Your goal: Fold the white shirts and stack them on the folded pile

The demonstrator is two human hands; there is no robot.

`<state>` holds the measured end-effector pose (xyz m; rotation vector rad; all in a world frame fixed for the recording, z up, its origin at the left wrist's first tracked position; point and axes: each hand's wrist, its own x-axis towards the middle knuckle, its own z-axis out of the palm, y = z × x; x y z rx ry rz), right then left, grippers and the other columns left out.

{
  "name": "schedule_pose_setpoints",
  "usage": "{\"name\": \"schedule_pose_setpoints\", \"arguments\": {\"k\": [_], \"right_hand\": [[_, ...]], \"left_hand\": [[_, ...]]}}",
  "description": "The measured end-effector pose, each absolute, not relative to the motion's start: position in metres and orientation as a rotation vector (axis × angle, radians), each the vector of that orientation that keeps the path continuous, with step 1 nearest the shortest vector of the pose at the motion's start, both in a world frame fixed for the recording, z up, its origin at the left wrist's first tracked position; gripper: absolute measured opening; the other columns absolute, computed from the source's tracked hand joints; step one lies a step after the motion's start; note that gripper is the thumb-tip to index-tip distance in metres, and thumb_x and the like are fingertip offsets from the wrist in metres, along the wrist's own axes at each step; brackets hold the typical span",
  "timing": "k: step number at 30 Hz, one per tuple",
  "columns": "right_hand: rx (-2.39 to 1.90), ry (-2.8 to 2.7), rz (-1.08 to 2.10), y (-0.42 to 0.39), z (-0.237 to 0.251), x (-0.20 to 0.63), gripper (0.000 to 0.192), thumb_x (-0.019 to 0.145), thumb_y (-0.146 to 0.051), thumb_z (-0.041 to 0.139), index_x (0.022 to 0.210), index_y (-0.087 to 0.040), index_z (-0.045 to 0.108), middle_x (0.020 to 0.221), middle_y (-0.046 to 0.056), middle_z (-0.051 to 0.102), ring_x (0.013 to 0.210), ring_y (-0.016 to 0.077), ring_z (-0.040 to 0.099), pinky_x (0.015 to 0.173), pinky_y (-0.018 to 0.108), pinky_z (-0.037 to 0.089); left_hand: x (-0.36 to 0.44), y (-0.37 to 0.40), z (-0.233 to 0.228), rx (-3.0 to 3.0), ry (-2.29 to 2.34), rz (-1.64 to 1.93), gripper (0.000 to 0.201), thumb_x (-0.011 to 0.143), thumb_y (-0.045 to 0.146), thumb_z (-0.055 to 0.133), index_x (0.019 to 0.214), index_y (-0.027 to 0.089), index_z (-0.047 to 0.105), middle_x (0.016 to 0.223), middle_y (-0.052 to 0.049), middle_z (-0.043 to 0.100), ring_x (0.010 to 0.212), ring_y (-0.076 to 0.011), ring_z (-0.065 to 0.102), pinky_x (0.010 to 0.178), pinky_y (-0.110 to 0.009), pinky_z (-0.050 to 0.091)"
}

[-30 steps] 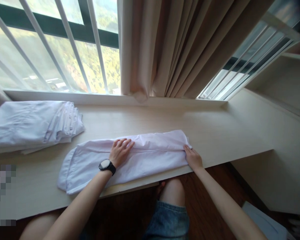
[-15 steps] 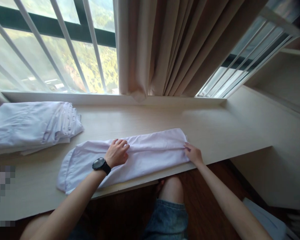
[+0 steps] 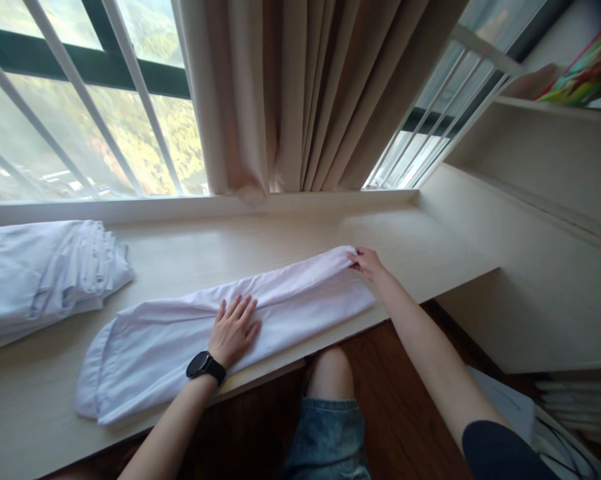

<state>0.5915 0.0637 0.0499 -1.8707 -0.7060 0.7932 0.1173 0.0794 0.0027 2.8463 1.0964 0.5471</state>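
Observation:
A long white folded garment [image 3: 180,353], perhaps a shirt or coat, lies along the front of the pale tabletop [image 3: 405,260]. My left hand [image 3: 234,330], with a black watch on its wrist, rests flat on the middle of the cloth, fingers spread. At the garment's far right corner, my right hand [image 3: 366,262] pinches the edge between thumb and fingers. That edge looks slightly raised, and a crease runs lengthwise from it towards my left hand. The garment's rounded, seamed end points left.
A pile of folded white cloth [image 3: 45,267] sits at the back left of the tabletop. Behind are a barred window [image 3: 80,120] and a beige curtain [image 3: 320,100]. A pale side panel with shelves [image 3: 520,227] closes off the right. My knee [image 3: 331,373] is below the front edge.
My right hand has moved to the garment's far corner and lifted its edge a little. My left hand has flattened from curled fingers. The view has shifted right.

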Motion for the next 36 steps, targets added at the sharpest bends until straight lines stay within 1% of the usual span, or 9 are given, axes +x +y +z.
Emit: {"name": "schedule_pose_setpoints", "arguments": {"k": [2, 9, 12, 16, 22, 26, 29, 33, 36], "right_hand": [[-1.863, -0.732, 0.742, 0.066, 0.048, 0.598, 0.02, 0.08, -0.021, 0.074, 0.098, -0.018, 0.067, 0.088, 0.002, 0.072, 0.078, 0.0128, 0.069, 0.073, 0.025, 0.06], [-2.135, -0.771, 0.644, 0.034, 0.001, 0.608, 0.014, 0.07, -0.018, 0.075, 0.083, -0.013, 0.071, 0.065, 0.002, 0.068, 0.061, 0.0141, 0.064, 0.057, 0.023, 0.055], [-2.201, -0.856, 0.514, 0.034, -0.003, 0.613, 0.022, 0.078, -0.025, 0.07, 0.096, -0.013, 0.074, 0.081, 0.007, 0.074, 0.072, 0.0166, 0.068, 0.065, 0.025, 0.055], [-2.275, -0.997, 0.324, 0.033, 0.002, 0.611, 0.03, 0.084, -0.031, 0.064, 0.108, -0.017, 0.074, 0.104, 0.011, 0.075, 0.098, 0.0234, 0.069, 0.09, 0.035, 0.054], [-2.292, -1.453, -0.15, 0.031, 0.005, 0.56, 0.047, 0.095, -0.029, 0.048, 0.137, -0.015, 0.06, 0.143, 0.015, 0.056, 0.136, 0.0304, 0.046, 0.116, 0.049, 0.033], [-2.203, -1.893, -0.254, 0.031, -0.011, 0.505, 0.053, 0.101, -0.044, 0.036, 0.15, -0.028, 0.046, 0.161, 0.004, 0.035, 0.149, 0.0311, 0.028, 0.119, 0.055, 0.028], [-2.257, -2.013, -0.131, 0.025, -0.029, 0.482, 0.053, 0.103, -0.048, 0.029, 0.153, -0.035, 0.041, 0.162, 0.0, 0.032, 0.15, 0.0317, 0.027, 0.118, 0.059, 0.027], [-2.325, -1.989, -0.136, 0.018, -0.039, 0.479, 0.053, 0.104, -0.049, 0.024, 0.154, -0.037, 0.038, 0.163, -0.001, 0.031, 0.15, 0.0329, 0.026, 0.118, 0.063, 0.023], [-2.349, -1.96, -0.156, 0.017, -0.038, 0.48, 0.053, 0.104, -0.047, 0.021, 0.154, -0.037, 0.038, 0.163, -0.002, 0.032, 0.15, 0.0334, 0.024, 0.118, 0.065, 0.021]], "left_hand": [[0.117, 0.079, 0.004, 2.844, 1.123, 0.572, 0.055, 0.099, 0.045, 0.043, 0.149, 0.022, 0.047, 0.154, -0.009, 0.048, 0.147, -0.0318, 0.035, 0.124, -0.058, 0.016], [0.118, 0.079, 0.002, 2.838, 1.109, 0.567, 0.046, 0.099, 0.043, 0.044, 0.14, 0.025, 0.057, 0.15, -0.009, 0.051, 0.143, -0.0324, 0.041, 0.12, -0.057, 0.026], [0.117, 0.08, -0.001, 2.813, 1.093, 0.624, 0.042, 0.099, 0.036, 0.045, 0.136, 0.024, 0.061, 0.147, -0.009, 0.055, 0.141, -0.0305, 0.045, 0.119, -0.055, 0.03], [0.116, 0.08, -0.006, 2.787, 1.056, 0.688, 0.038, 0.099, 0.027, 0.043, 0.131, 0.024, 0.065, 0.141, -0.008, 0.061, 0.136, -0.0278, 0.05, 0.118, -0.053, 0.033], [0.105, 0.078, 0.012, 2.758, 1.149, 0.628, 0.042, 0.098, 0.029, 0.043, 0.135, 0.023, 0.061, 0.144, -0.009, 0.058, 0.138, -0.0267, 0.047, 0.12, -0.051, 0.03], [0.066, 0.095, 0.025, 2.732, 1.472, 0.51, 0.053, 0.098, 0.044, 0.044, 0.149, 0.032, 0.048, 0.159, -0.006, 0.04, 0.149, -0.0369, 0.028, 0.12, -0.068, 0.009], [0.021, 0.112, 0.019, 2.677, 1.62, 0.308, 0.053, 0.1, 0.047, 0.035, 0.152, 0.037, 0.042, 0.16, -0.003, 0.038, 0.15, -0.0375, 0.027, 0.118, -0.069, 0.008], [-0.026, 0.121, 0.009, 2.667, 1.703, 0.176, 0.056, 0.102, 0.043, 0.028, 0.155, 0.029, 0.039, 0.161, -0.004, 0.037, 0.149, -0.0327, 0.03, 0.122, -0.058, 0.012], [-0.021, 0.111, 0.017, 2.611, 1.842, 0.226, 0.058, 0.1, 0.038, 0.03, 0.151, 0.015, 0.044, 0.157, -0.013, 0.042, 0.148, -0.0347, 0.032, 0.122, -0.058, 0.016]]}}
